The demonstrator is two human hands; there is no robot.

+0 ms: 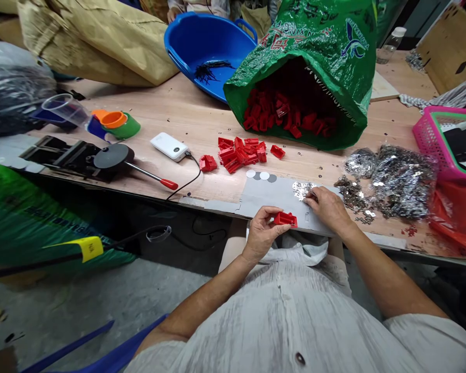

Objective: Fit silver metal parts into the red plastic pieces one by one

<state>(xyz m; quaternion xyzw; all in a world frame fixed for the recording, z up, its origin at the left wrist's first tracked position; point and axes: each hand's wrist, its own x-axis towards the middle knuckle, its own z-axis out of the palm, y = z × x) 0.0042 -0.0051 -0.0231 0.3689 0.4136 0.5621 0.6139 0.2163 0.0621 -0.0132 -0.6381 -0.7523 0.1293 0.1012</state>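
My left hand [263, 229] is closed on a small red plastic part [285, 218] at the table's near edge, above my lap. My right hand [328, 207] rests just right of it on a grey sheet [272, 194], fingertips pinched at a small pile of shiny metal pieces [302, 188]; what they hold is too small to see. A heap of the same red parts [241, 151] lies further back on the table. More red parts spill from a green sack [306, 62] lying on its side.
Bags of metal pieces [388, 178] lie at the right, beside a pink basket [425, 135]. A blue basin [205, 46], a white power bank [170, 146] with its cable, a black lever press [101, 158] and coloured cups [114, 122] stand to the left.
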